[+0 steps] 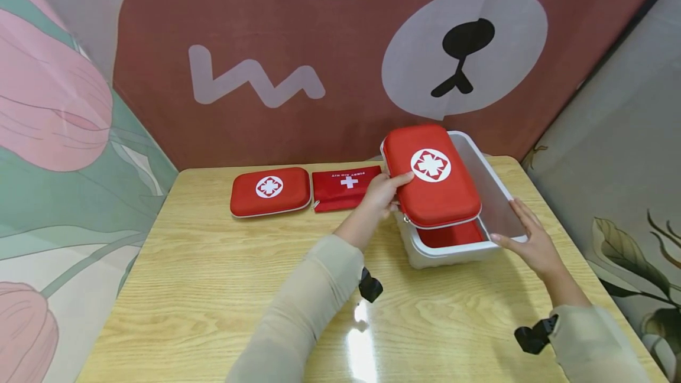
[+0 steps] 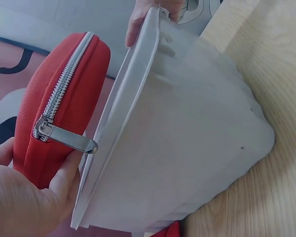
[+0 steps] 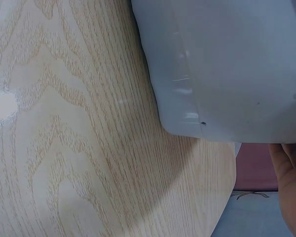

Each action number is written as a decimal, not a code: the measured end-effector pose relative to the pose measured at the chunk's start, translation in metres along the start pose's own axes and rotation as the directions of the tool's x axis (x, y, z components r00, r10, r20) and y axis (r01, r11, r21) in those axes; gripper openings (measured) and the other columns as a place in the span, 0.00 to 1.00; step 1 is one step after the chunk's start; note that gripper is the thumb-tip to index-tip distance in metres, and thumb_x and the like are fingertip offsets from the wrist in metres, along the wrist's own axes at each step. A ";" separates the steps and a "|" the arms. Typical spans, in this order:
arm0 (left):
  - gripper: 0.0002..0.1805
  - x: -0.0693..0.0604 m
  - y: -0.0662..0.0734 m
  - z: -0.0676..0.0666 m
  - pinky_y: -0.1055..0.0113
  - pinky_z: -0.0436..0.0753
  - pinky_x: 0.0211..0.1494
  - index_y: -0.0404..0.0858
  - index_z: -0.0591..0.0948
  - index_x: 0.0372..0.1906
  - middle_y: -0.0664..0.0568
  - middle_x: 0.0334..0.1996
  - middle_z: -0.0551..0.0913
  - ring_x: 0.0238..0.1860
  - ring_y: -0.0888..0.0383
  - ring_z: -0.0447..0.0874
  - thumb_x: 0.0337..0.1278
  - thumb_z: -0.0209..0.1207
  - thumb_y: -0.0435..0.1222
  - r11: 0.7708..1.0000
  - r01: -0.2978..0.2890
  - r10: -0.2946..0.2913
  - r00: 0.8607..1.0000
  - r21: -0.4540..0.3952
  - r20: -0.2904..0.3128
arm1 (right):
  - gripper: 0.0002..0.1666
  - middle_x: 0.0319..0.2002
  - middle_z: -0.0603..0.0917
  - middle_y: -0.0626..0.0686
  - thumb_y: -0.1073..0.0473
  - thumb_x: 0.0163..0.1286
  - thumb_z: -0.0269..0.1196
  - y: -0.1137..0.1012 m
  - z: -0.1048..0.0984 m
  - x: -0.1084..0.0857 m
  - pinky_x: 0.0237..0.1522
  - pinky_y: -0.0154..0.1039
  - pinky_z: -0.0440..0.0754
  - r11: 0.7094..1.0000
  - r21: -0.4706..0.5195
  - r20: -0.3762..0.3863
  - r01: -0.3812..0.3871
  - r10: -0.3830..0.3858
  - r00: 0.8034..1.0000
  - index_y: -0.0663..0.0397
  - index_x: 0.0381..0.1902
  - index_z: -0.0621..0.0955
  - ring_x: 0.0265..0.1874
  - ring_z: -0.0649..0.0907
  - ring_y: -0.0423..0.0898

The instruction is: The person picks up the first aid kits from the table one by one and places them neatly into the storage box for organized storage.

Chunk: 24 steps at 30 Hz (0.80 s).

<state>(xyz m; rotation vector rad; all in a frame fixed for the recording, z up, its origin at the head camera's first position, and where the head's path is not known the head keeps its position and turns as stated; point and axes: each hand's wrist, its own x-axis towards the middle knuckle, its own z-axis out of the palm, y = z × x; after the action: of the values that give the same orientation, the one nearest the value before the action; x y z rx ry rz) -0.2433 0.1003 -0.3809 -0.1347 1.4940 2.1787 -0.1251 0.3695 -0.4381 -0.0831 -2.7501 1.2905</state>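
Observation:
Above the left part of a white plastic bin, my left hand holds a red zippered first aid case by its left edge, thumb on top. The case has a white round emblem and lies tilted over the opening. Its metal zip pull hangs beside the bin's rim in the left wrist view. My right hand grips the bin's rim near the front right corner. Inside the bin a red item is partly visible; the raised case hides the rest of it.
On the wooden table, a second red case lies to the left. Beside it is a flat red first aid pouch, close to the bin's left side. A printed curtain stands along the table's back edge.

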 end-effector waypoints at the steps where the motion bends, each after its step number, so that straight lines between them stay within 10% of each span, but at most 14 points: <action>1: 0.16 0.000 -0.001 0.002 0.62 0.79 0.23 0.35 0.71 0.41 0.46 0.28 0.80 0.25 0.51 0.80 0.47 0.59 0.36 1.000 0.001 -0.001 1.000 -0.007 -0.004 | 0.50 0.66 0.40 0.56 0.56 0.53 0.63 0.000 0.000 0.000 0.52 0.66 0.42 1.000 0.001 -0.002 0.003 -0.003 1.000 0.52 0.66 0.46 0.63 0.40 0.56; 18: 0.15 0.007 -0.014 0.028 0.55 0.79 0.30 0.36 0.69 0.35 0.48 0.26 0.78 0.29 0.50 0.80 0.44 0.62 0.36 0.997 -0.017 0.025 0.995 0.080 -0.097 | 0.50 0.66 0.40 0.55 0.56 0.53 0.63 0.000 0.001 0.001 0.52 0.67 0.41 1.000 0.015 -0.006 0.005 -0.004 1.000 0.53 0.66 0.46 0.63 0.40 0.55; 24: 0.17 0.010 -0.018 0.037 0.61 0.79 0.24 0.35 0.70 0.34 0.50 0.23 0.75 0.23 0.51 0.79 0.42 0.63 0.38 0.959 -0.023 0.079 0.979 0.283 -0.188 | 0.50 0.66 0.41 0.56 0.55 0.53 0.63 0.000 0.001 0.000 0.51 0.67 0.41 1.000 0.012 -0.005 0.000 0.000 1.000 0.52 0.66 0.46 0.63 0.40 0.55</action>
<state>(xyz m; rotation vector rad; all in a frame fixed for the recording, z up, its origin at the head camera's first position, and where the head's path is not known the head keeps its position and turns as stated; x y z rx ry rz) -0.2368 0.1424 -0.3852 -0.2237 1.9205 2.0135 -0.1254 0.3687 -0.4394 -0.0856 -2.7378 1.3041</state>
